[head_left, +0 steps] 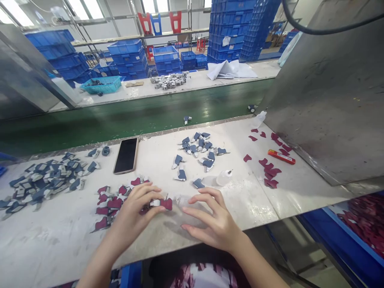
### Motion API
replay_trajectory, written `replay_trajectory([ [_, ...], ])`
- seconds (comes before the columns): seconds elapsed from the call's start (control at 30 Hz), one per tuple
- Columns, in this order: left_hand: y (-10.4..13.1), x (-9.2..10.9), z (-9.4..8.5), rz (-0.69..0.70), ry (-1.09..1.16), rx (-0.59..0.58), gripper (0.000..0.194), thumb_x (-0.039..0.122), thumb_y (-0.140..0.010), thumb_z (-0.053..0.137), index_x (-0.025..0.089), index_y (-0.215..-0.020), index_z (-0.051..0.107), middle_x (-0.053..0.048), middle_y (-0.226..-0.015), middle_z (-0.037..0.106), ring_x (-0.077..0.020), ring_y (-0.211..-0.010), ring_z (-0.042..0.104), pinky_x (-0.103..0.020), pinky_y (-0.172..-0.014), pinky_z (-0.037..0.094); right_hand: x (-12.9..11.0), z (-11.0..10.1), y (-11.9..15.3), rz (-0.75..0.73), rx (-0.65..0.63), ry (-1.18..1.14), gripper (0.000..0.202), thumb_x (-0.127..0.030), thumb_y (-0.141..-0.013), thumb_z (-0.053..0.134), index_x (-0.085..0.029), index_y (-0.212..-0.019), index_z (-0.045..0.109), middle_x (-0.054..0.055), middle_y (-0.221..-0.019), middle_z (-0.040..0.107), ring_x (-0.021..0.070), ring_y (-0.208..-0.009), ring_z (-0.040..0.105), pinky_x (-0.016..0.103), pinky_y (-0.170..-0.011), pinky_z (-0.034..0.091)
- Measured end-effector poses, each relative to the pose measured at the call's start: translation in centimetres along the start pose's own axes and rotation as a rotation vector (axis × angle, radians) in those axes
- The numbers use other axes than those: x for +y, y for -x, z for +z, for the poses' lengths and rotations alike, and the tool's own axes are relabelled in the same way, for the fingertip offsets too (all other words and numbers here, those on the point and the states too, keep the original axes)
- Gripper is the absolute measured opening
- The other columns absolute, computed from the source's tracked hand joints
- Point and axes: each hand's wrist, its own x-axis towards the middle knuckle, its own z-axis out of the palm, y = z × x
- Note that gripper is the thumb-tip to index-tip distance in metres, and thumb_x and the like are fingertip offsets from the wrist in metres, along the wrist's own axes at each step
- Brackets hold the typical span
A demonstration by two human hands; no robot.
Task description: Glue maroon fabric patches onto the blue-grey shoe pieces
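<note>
No wording, brand or number can be read. The printing on the orange-red packet [281,157] is too small to be made out, as is that on a white label [231,47] on stacked blue crates [229,30].

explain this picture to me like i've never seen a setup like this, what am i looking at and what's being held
There is no robot here: these are a person's bare hands. The single picture comes from a camera worn on the head, looking forward and down.

The left hand holds a small maroon-and-white piece. The right hand is open beside it and seems empty.

On the pale worktop are a blue-and-white heap at far left, a phone, a maroon cluster by the left hand, loose blue-and-white pieces in the middle, a small bottle, and flat maroon bits at right near an orange-red packet. Beyond a green strip stand blue crates.
</note>
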Motion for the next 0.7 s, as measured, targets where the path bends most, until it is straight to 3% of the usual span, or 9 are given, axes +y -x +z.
replay_trajectory([
  [0.1,-2.5,-3.0,-2.0,0.043,-0.233,-0.150,0.029,0.054,-0.084,0.059,0.034,-0.087,0.079,-0.009,-0.128,0.066,-0.0387,-0.130,0.050,-0.055,-0.097,0.049,1.1,-1.9,1.1,0.025,0.153,0.120,0.026,-0.019,-0.078,0.075,-0.026,-0.102,0.071,0.006,-0.090,0.065,0.0245,-0.094,0.056,0.042,-0.082,0.054],
  [0.2,-5.5,-5.2,-4.2,0.095,-0.398,-0.244,0.036,0.057,-0.083,0.054,0.033,-0.085,0.081,-0.011,-0.125,0.069,-0.0418,-0.124,0.055,-0.054,-0.093,0.051,2.4,-3.5,2.4,0.146,0.277,0.279,0.020,-0.021,-0.075,0.076,-0.028,-0.094,0.075,0.008,-0.097,0.060,0.0290,-0.101,0.052,0.048,-0.085,0.050],
  [0.3,-10.4,-5.1,-5.5,0.072,-0.392,-0.220,0.043,0.059,-0.081,0.052,0.028,-0.093,0.080,-0.012,-0.116,0.073,-0.0372,-0.108,0.065,-0.047,-0.089,0.053,3.7,-3.9,3.4,0.306,0.260,0.331,0.015,-0.025,-0.077,0.075,-0.031,-0.091,0.078,0.011,-0.124,0.051,0.0366,-0.118,0.044,0.055,-0.087,0.048],
  [0.37,-14.6,-3.9,-5.2,0.012,-0.381,-0.148,0.042,0.055,-0.084,0.052,0.024,-0.100,0.076,-0.013,-0.115,0.073,-0.0349,-0.107,0.065,-0.046,-0.094,0.050,4.4,-3.8,3.8,0.371,0.167,0.291,0.016,-0.026,-0.080,0.074,-0.033,-0.094,0.079,0.009,-0.143,0.040,0.0410,-0.129,0.036,0.059,-0.087,0.048],
  [0.47,-21.1,-1.8,-2.6,-0.074,-0.413,-0.037,0.035,0.043,-0.089,0.057,0.018,-0.110,0.070,-0.014,-0.120,0.069,-0.0318,-0.116,0.061,-0.047,-0.101,0.045,5.1,-3.3,4.4,0.392,0.009,0.257,0.024,-0.029,-0.083,0.071,-0.035,-0.106,0.076,0.007,-0.157,0.026,0.0449,-0.137,0.028,0.066,-0.093,0.046],
  [0.57,-26.4,-0.9,1.5,-0.243,-0.447,0.091,0.038,0.037,-0.092,0.061,0.017,-0.124,0.058,-0.011,-0.129,0.060,-0.0249,-0.112,0.061,-0.049,-0.095,0.051,5.8,-3.1,5.0,0.372,-0.075,0.297,0.038,-0.034,-0.084,0.069,-0.034,-0.122,0.069,0.009,-0.159,0.023,0.0477,-0.138,0.028,0.071,-0.093,0.045],
  [0.7,-30.4,-1.6,6.3,-0.429,-0.468,0.238,0.039,0.036,-0.093,0.060,0.018,-0.127,0.056,-0.011,-0.129,0.059,-0.0242,-0.109,0.062,-0.047,-0.090,0.053,6.8,-3.1,5.4,0.328,-0.165,0.317,0.048,-0.038,-0.085,0.065,-0.035,-0.133,0.061,0.011,-0.159,0.025,0.0482,-0.135,0.033,0.066,-0.086,0.051],
])
